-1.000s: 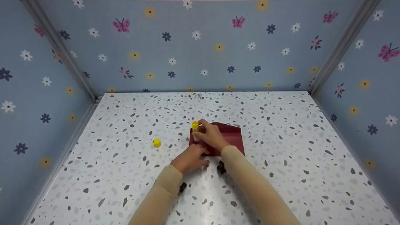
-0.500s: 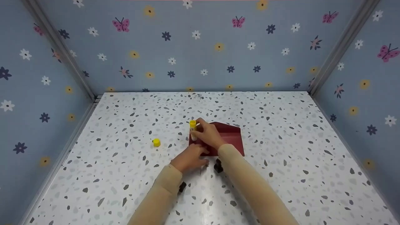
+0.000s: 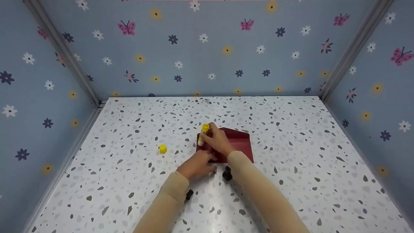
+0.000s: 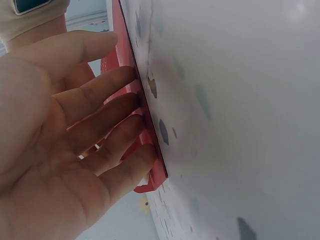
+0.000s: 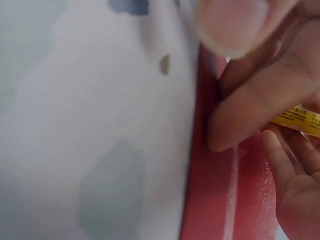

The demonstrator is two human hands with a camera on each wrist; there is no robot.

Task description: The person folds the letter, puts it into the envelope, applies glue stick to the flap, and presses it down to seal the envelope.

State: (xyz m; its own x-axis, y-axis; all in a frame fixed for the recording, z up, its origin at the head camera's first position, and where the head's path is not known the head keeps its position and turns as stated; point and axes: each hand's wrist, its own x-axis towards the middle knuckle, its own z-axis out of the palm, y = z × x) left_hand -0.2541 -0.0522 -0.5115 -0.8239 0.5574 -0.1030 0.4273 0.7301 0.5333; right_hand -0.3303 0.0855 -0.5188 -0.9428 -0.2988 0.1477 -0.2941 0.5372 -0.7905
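A red paper envelope (image 3: 241, 147) lies flat on the table, with a pointed flap-like edge on its far side. My right hand (image 3: 218, 139) pinches a glue stick (image 3: 203, 134) with yellow ends over the envelope's left part; its lower end meets or nearly meets the paper. On the near left edge rests my left hand (image 3: 195, 164), its fingertips (image 4: 145, 155) touching the red paper in the left wrist view. The right wrist view has the glue stick's yellow label (image 5: 300, 120) partly hidden by fingers. A small yellow cap (image 3: 162, 149) sits to the left.
The white speckled table (image 3: 129, 178) extends all round the envelope. Blue patterned walls (image 3: 210, 58) stand at the back and both sides. Black wrist cameras (image 3: 227, 174) show below both wrists.
The glue stick shifted slightly left while upright, then back right; its top now leans right. My left hand and the envelope have stayed in place.
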